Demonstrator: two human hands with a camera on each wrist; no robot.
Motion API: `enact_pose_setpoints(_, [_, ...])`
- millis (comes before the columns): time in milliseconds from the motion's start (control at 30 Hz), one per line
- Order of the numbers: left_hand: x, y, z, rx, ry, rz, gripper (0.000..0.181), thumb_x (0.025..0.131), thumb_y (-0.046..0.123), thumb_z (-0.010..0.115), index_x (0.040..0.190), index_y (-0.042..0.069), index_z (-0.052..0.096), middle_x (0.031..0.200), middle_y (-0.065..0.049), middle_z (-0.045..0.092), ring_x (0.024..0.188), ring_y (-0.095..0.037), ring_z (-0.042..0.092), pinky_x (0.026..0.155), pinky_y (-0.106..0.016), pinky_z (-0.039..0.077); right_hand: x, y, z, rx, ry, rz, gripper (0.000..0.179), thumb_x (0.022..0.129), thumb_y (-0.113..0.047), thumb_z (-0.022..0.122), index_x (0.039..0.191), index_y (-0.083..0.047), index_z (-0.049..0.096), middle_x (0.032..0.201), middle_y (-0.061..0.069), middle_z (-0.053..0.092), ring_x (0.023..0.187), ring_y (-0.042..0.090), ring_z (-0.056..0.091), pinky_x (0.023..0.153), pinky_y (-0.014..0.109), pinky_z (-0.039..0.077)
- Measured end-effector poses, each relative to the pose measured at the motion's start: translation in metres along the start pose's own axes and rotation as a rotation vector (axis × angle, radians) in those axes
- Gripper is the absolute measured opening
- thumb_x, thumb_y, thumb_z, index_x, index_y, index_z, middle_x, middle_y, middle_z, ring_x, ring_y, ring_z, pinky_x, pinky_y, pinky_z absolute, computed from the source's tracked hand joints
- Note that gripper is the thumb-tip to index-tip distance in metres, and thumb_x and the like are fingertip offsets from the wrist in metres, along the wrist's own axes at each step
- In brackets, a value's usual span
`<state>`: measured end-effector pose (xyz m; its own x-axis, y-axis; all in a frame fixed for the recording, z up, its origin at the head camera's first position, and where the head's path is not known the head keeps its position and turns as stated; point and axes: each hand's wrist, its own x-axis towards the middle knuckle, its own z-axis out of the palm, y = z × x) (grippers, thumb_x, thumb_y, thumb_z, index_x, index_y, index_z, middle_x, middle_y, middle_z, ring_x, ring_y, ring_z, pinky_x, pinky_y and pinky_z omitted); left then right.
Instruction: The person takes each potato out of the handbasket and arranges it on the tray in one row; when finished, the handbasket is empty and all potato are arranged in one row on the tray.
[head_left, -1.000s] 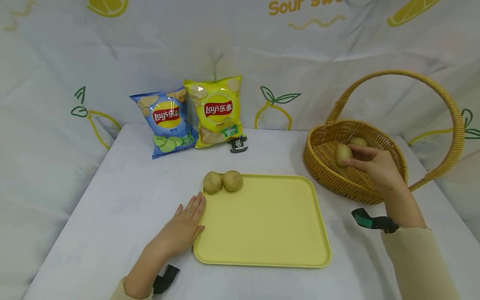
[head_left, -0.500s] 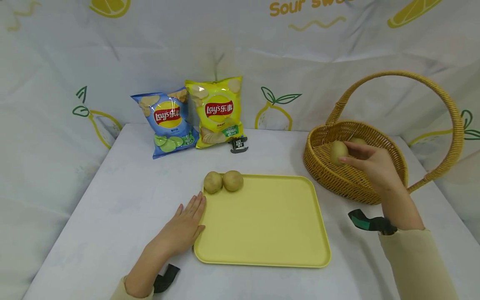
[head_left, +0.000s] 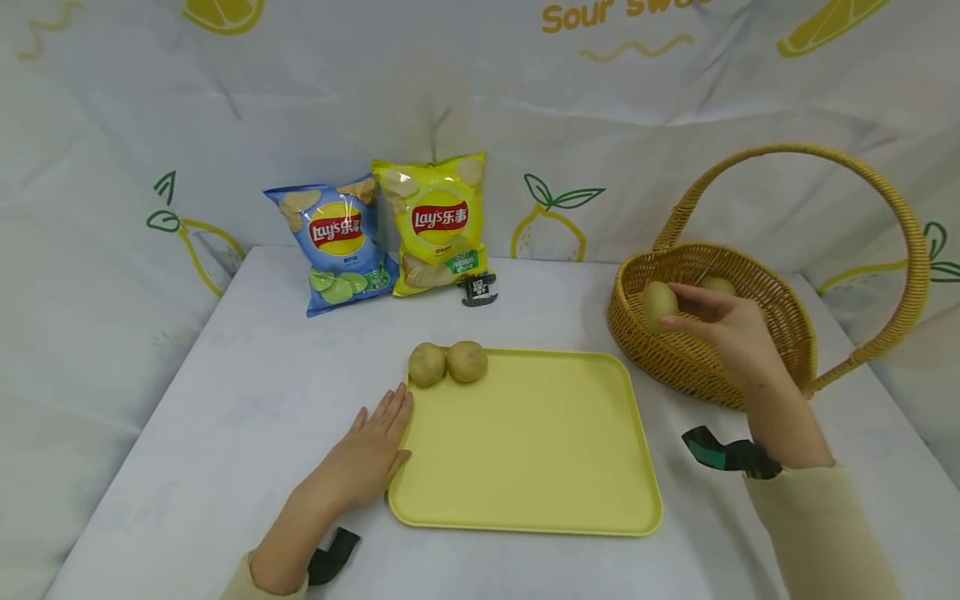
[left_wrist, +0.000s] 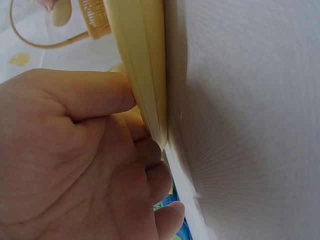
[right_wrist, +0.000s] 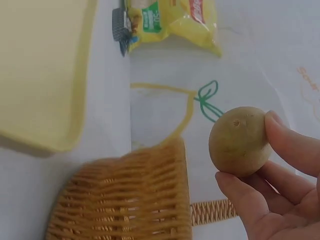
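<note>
My right hand pinches a tan-brown kiwi between thumb and fingers, above the left part of the wicker basket. In the right wrist view the small rough end of this kiwi shows. Another kiwi lies in the basket, partly behind my hand. With its fingers fairly straight, my left hand rests against the left edge of the yellow tray. At the tray's far left corner two kiwis sit side by side.
A blue chip bag and a yellow chip bag stand at the back of the white table. In front of them lies a small black item. The basket's tall handle arches up at the right.
My right hand has moved left with the kiwi, from the middle of the basket toward its left rim. The left hand and the tray stay in place.
</note>
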<state>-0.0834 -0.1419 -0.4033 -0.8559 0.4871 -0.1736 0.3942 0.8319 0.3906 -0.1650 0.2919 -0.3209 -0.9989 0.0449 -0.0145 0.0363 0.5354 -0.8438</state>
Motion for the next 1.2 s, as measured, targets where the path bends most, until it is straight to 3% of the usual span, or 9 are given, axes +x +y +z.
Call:
enact_pose_setpoints(300, [0.001, 0.0, 0.001, 0.006, -0.009, -0.002, 0.063, 0.098, 0.017, 0.049, 0.146, -0.009, 0.019, 0.154, -0.023, 0.012, 0.142, -0.036, 0.011, 0.109, -0.058, 0.015, -0.003, -0.006, 0.025, 0.117, -0.043, -0.08, 0.055, 0.085, -0.018, 0.071, 0.134, -0.001, 0.052, 0.112, -0.018, 0.06, 0.107, -0.005, 0.051, 0.083, 0.009, 0.04])
enact_pose_setpoints(467, [0.001, -0.001, 0.003, 0.01, -0.005, 0.0, 0.063, 0.098, 0.017, 0.05, 0.146, -0.009, 0.019, 0.154, -0.023, 0.013, 0.141, -0.036, 0.011, 0.109, -0.058, 0.015, -0.004, -0.006, 0.04, 0.144, -0.071, -0.078, 0.055, 0.084, -0.019, 0.073, 0.133, -0.002, 0.054, 0.119, -0.013, 0.06, 0.111, -0.003, 0.051, 0.086, 0.01, 0.041])
enact_pose_setpoints(700, [0.001, -0.001, 0.004, 0.009, 0.008, 0.013, 0.063, 0.097, 0.016, 0.05, 0.145, -0.011, 0.019, 0.153, -0.025, 0.013, 0.141, -0.037, 0.012, 0.108, -0.059, 0.016, -0.004, -0.006, 0.064, 0.247, -0.134, -0.099, 0.056, 0.084, -0.009, 0.072, 0.132, 0.009, 0.049, 0.11, -0.014, 0.061, 0.102, 0.0, 0.056, 0.079, 0.014, 0.048])
enact_pose_setpoints(833, [0.001, -0.001, 0.004, 0.006, 0.008, 0.012, 0.063, 0.098, 0.016, 0.05, 0.145, -0.011, 0.019, 0.153, -0.025, 0.013, 0.141, -0.037, 0.012, 0.109, -0.058, 0.016, -0.003, -0.005, 0.077, 0.286, -0.173, -0.107, 0.054, 0.084, -0.004, 0.07, 0.131, 0.01, 0.049, 0.107, -0.011, 0.063, 0.105, 0.002, 0.055, 0.082, 0.015, 0.047])
enact_pose_setpoints(1100, [0.001, -0.002, 0.005, 0.012, 0.0, 0.003, 0.063, 0.098, 0.017, 0.049, 0.146, -0.01, 0.018, 0.154, -0.023, 0.011, 0.142, -0.036, 0.011, 0.109, -0.058, 0.015, 0.001, -0.004, 0.103, 0.279, -0.242, -0.097, 0.05, 0.084, -0.004, 0.07, 0.129, 0.008, 0.053, 0.123, 0.019, 0.059, 0.112, 0.013, 0.054, 0.088, 0.019, 0.046])
enact_pose_setpoints(1200, [0.001, -0.002, 0.005, 0.014, 0.001, 0.002, 0.063, 0.098, 0.017, 0.049, 0.146, -0.01, 0.017, 0.154, -0.023, 0.01, 0.142, -0.036, 0.01, 0.109, -0.057, 0.015, 0.003, -0.005, 0.113, 0.298, -0.256, -0.102, 0.049, 0.082, 0.0, 0.07, 0.128, 0.009, 0.053, 0.125, 0.025, 0.056, 0.111, 0.012, 0.056, 0.087, 0.02, 0.047])
